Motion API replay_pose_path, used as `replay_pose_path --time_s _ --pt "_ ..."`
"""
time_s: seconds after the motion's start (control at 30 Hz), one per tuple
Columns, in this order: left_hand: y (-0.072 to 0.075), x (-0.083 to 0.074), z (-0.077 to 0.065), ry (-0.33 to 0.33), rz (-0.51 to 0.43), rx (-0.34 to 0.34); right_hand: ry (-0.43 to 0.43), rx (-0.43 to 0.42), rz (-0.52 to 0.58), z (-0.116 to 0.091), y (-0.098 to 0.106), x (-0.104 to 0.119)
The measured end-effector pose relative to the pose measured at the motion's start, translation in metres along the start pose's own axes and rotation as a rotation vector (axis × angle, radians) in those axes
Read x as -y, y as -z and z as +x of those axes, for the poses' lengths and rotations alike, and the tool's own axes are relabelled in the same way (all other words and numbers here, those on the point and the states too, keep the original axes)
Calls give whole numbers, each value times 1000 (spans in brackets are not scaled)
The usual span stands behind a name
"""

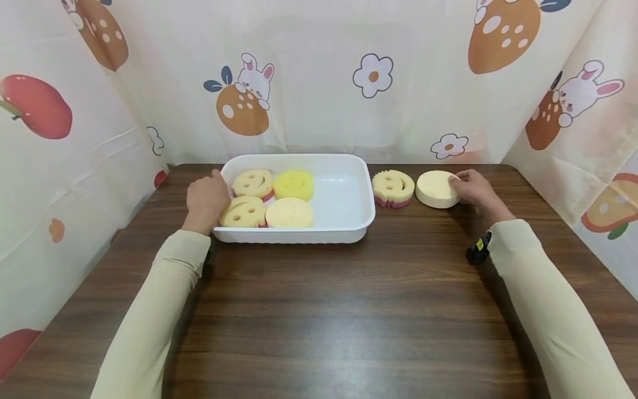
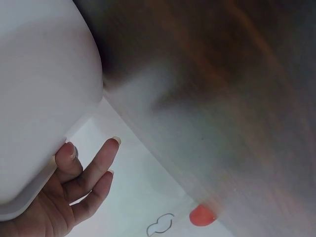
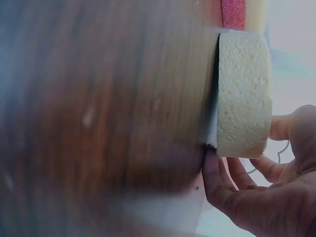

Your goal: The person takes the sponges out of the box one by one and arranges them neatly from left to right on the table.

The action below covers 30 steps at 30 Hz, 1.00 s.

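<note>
My left hand (image 1: 207,198) grips the left rim of a white plastic tray (image 1: 344,235). In the left wrist view its fingers (image 2: 96,170) stick out beside the tray's outer wall. At the right, my right hand (image 1: 476,191) pinches a plain round cream sponge (image 1: 435,187) by its right edge, thumb on top. The right wrist view shows the sponge's porous side (image 3: 244,94) low over the table, with fingertips at its lower edge. Just left of it lies a smiley-face sponge (image 1: 392,187) with a pink underside.
Inside the tray sit two cream smiley sponges, one behind (image 1: 252,183) and one in front (image 1: 244,213), a yellow smiley sponge (image 1: 294,184) and a plain cream one (image 1: 290,213). A printed curtain (image 1: 319,83) hangs behind the brown wooden table (image 1: 319,310).
</note>
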<state>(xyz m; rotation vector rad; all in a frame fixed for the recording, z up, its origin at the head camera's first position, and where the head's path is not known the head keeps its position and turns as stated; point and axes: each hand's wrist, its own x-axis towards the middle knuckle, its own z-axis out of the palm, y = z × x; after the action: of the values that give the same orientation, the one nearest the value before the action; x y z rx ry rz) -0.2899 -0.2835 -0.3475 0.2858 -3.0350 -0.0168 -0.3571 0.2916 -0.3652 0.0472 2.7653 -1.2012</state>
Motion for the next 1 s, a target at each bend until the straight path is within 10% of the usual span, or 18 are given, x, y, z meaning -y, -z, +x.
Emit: replay_pose_path --time_s 1.0 --pt "3 -2 -2 5 8 16 45 38 -209 0 6 11"
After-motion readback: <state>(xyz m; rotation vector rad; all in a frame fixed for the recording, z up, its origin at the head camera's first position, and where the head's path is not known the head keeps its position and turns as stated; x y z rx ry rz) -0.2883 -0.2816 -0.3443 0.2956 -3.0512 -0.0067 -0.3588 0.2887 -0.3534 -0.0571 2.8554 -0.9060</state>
